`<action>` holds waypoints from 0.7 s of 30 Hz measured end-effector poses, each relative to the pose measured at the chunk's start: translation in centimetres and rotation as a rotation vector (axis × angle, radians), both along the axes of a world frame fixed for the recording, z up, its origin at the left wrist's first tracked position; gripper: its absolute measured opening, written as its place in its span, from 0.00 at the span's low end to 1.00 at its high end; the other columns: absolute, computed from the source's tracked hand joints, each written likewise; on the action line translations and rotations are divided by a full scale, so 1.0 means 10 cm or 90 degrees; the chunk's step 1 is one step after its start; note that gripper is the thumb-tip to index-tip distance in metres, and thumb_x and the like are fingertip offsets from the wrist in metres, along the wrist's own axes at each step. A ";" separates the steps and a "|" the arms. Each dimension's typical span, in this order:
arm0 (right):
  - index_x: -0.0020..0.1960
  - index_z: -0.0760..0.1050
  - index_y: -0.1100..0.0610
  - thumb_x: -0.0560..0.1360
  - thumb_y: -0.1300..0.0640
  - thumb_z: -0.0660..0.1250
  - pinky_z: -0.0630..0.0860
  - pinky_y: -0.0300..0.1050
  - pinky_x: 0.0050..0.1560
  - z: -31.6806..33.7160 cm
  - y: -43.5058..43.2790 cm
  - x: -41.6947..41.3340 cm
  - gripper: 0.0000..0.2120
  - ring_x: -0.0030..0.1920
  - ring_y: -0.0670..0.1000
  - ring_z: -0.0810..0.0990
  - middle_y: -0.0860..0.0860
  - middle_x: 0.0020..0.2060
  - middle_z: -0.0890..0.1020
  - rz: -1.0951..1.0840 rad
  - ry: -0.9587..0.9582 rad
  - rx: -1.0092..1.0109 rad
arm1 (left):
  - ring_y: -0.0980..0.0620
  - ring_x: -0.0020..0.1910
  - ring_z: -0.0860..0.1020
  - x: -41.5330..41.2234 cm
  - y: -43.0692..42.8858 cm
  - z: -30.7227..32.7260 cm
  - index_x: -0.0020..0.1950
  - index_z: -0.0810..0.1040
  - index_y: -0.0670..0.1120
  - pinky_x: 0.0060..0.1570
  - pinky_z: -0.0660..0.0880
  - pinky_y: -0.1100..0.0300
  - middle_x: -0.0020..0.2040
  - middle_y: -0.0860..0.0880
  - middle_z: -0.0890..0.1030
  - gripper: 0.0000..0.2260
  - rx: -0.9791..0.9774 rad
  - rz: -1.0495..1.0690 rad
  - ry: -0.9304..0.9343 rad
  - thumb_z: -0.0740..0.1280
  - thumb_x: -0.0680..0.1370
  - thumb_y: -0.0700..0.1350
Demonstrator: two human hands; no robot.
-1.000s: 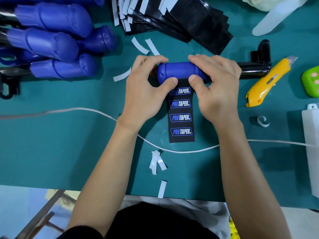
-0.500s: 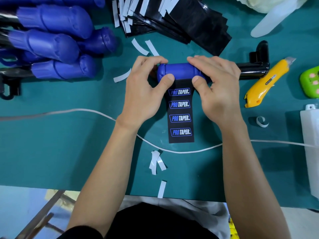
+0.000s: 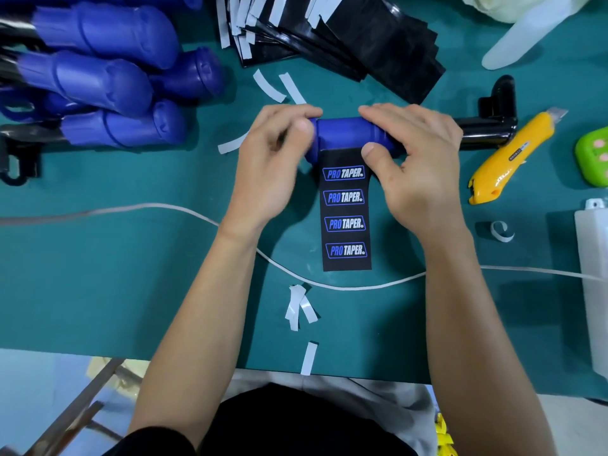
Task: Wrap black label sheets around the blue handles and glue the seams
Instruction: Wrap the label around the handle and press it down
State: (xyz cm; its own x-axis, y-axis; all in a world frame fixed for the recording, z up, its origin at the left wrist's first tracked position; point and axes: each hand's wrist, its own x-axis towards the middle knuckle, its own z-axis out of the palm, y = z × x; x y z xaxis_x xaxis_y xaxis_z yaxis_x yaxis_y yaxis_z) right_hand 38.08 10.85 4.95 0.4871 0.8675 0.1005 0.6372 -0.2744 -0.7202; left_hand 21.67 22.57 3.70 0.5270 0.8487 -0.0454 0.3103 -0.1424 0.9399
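A blue handle on a black bar lies across the green mat. A black label sheet printed with "PRO TAPER" logos hangs from the handle toward me, flat on the mat. My right hand grips the handle, fingers curled over its top and thumb pressing the sheet's upper edge. My left hand is at the handle's left end, fingers curled around it; it is blurred by motion.
More blue handles are piled at the back left, and a stack of black sheets lies behind. A yellow utility knife, a green object and a white bottle are at the right. White backing strips and a white cord litter the mat.
My left thumb has come off the sheet's top edge and the hand has shifted to the handle's left end. My right hand stays in place, thumb on the sheet.
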 end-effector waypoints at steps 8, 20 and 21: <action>0.67 0.77 0.57 0.65 0.71 0.66 0.55 0.54 0.80 0.12 -0.05 0.28 0.31 0.63 0.61 0.73 0.56 0.56 0.81 -0.013 -0.182 -0.197 | 0.57 0.59 0.80 0.01 -0.05 0.03 0.63 0.83 0.50 0.61 0.73 0.61 0.62 0.49 0.84 0.18 -0.109 0.023 -0.055 0.61 0.82 0.57; 0.59 0.67 0.46 0.74 0.66 0.66 0.60 0.50 0.44 0.50 -0.10 0.57 0.21 0.44 0.56 0.69 0.51 0.44 0.81 0.122 -0.041 -0.228 | 0.49 0.61 0.78 -0.04 -0.13 0.14 0.74 0.71 0.46 0.66 0.75 0.50 0.66 0.50 0.80 0.31 -0.151 -0.032 -0.165 0.75 0.73 0.36; 0.59 0.67 0.45 0.74 0.64 0.68 0.62 0.53 0.40 0.56 -0.12 0.60 0.21 0.42 0.54 0.70 0.50 0.44 0.81 0.145 -0.038 -0.233 | 0.43 0.64 0.77 -0.05 -0.13 0.15 0.74 0.72 0.45 0.67 0.74 0.50 0.71 0.44 0.77 0.30 -0.145 -0.028 -0.179 0.75 0.73 0.37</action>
